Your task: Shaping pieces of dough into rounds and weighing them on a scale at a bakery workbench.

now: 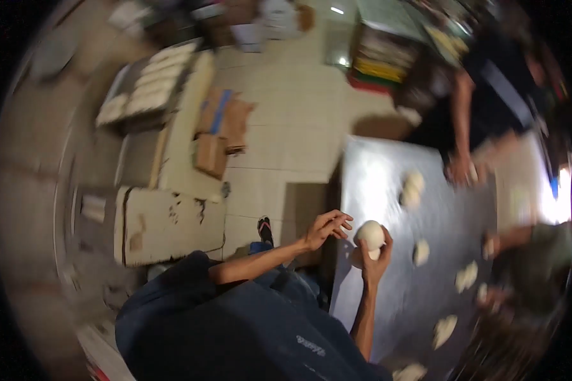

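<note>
Grips white dough ball (371, 235) in right hand (375, 267) with fingers and thumb curved round it, just inside left edge of metal table (451, 216), holds left hand (324, 232) loosely spread at that edge, shows tabletop between ball and dough lump (421, 252) to its right, tiled floor (273, 114) beyond.

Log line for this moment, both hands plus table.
right hand: holding dough ball | left hand: empty, open, left of ball | metal table: more dough pieces
</note>
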`<state>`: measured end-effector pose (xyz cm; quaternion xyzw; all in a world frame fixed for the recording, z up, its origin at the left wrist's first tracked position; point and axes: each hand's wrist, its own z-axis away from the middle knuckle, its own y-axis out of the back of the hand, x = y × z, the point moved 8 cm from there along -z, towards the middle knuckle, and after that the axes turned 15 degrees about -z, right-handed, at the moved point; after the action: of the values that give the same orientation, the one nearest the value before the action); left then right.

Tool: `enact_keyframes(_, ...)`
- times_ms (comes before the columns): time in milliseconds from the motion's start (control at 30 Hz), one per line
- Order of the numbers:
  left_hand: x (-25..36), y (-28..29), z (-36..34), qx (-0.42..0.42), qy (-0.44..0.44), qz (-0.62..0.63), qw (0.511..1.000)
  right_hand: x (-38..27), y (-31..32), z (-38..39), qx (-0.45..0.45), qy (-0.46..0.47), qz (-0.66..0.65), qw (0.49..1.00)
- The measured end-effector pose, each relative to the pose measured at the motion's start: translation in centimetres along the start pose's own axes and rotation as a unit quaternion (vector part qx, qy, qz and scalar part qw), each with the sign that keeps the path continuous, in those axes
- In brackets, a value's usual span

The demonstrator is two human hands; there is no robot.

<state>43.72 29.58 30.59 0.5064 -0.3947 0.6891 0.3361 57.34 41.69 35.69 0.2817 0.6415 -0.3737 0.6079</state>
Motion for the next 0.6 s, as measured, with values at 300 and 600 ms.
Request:
enact_keyframes(300, 9.0, 33.8, 17.5, 0.513, -0.078, -0.059, 0.853, -9.4, -37.6, -9.4, -0.265, 0.123, -0.011, 0.956)
enact_keyframes(600, 14.2, 52.7, 31.7, 0.701, -0.007, -0.158, 0.696, -11.5, -69.8, -8.7, -0.381, 0.131, -0.106, 0.909)
